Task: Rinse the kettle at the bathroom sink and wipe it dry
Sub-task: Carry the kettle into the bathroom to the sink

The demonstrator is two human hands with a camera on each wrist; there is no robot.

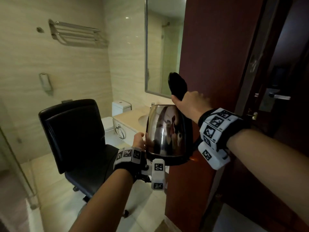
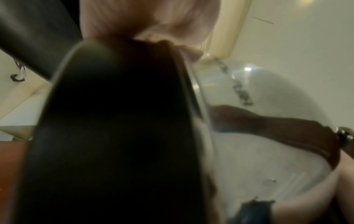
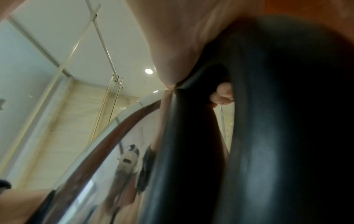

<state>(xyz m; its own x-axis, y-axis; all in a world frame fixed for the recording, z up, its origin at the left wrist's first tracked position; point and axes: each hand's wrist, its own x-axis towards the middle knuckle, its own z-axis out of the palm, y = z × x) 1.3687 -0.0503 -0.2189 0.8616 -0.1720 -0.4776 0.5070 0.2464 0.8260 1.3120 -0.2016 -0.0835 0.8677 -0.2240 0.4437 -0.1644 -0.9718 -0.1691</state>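
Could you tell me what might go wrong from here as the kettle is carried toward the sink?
1. The black office chair stands between the person and the sink, so the kettle or a leg could bump it.
2. The kettle's lid stands open; it may swing or knock the dark red door close on the right.
3. The left hand only steadies the shiny, possibly slippery body, so most weight hangs on the right hand at the handle.

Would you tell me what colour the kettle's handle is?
Black; the kettle's handle shows best in the head view, above the shiny steel body.
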